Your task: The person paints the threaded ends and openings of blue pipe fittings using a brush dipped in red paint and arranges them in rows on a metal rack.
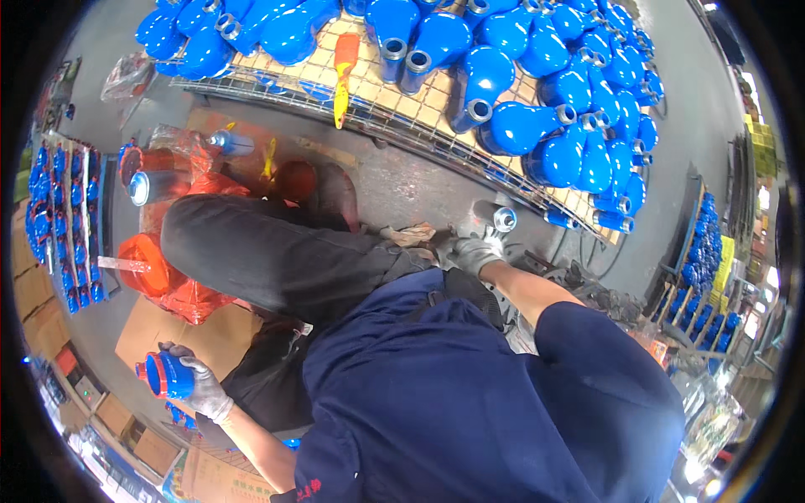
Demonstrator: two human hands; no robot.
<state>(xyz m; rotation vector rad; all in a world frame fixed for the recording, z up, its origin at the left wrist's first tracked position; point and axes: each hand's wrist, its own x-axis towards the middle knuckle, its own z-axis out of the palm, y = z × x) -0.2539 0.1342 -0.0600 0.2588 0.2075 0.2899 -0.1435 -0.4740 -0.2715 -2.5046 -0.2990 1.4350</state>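
Left hand [204, 389] outstretched, clasping blue part [174, 375]; right hand [475, 252]: grip unclear.

Fairly bright, even light mid-frame. White highlights on glossy blue parts [489, 74], top. Blown-out light spots [763, 199] along right rim; glare on clear plastic [708, 423], lower right. Dark trousers [260, 239] lose detail. Blue piece [174, 375], lower left, readable. Heavy fisheye bend, black corners, rim soft.

Cardboard boxes [158, 451] stand at lower left, and what looks like a clear plastic bag [128, 77] lies upper left.
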